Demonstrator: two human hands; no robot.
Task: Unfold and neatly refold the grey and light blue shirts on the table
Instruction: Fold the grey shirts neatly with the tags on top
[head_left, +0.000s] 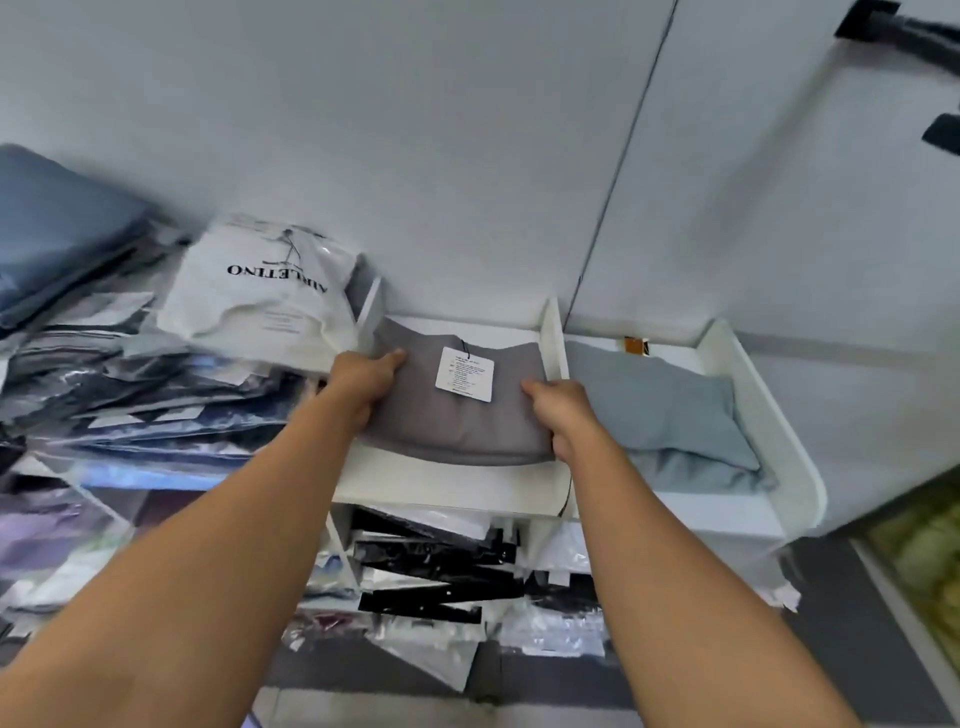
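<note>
At frame centre, left hand (363, 384) and right hand (558, 410) grip the folded grey shirt (457, 421) by opposite edges, fingers curled under, likely to lift it flat; blue shirt (670, 415) lies right.

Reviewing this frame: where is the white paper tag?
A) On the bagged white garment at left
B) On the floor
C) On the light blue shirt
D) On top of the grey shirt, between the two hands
D: the white tag lies on top of the folded grey shirt, between the left hand and the right hand, which grip its side edges.
</note>
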